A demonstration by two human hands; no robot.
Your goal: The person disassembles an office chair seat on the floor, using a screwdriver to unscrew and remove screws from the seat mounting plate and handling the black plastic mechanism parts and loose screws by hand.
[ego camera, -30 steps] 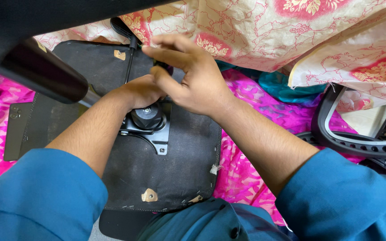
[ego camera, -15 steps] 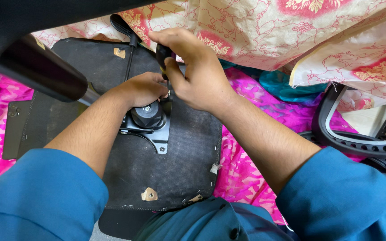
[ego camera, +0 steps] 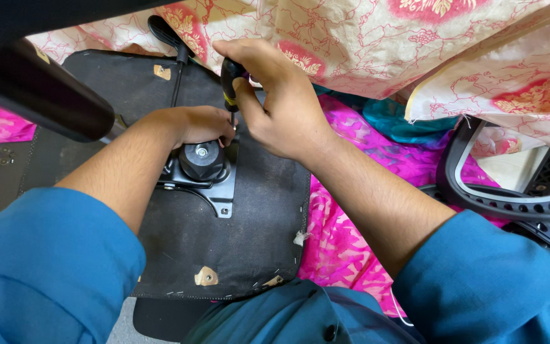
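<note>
Black fabric underside of an upturned chair seat at centre, staples along its near edge, small tan patches showing. Black metal mounting plate bolted to it, round socket in the middle.

Right hand above the plate's far right corner, fingers curled tight round the handle of a screwdriver, black grip with a yellow band, thumb pressed along the handle. Shaft upright, tip down at the plate's corner; exact contact hidden by the hands.

Left hand just left of the shaft, resting on the far edge of the plate, fingers bunched together with tips beside the screwdriver shaft; whether pinching a screw, cannot tell.

Black cylinder far left, blurred, close to the camera. Thin black lever running far from the plate. Pink patterned cloth under the seat. Cream floral cloth across the far side. Black plastic chair part at right. Blue sleeves near.
</note>
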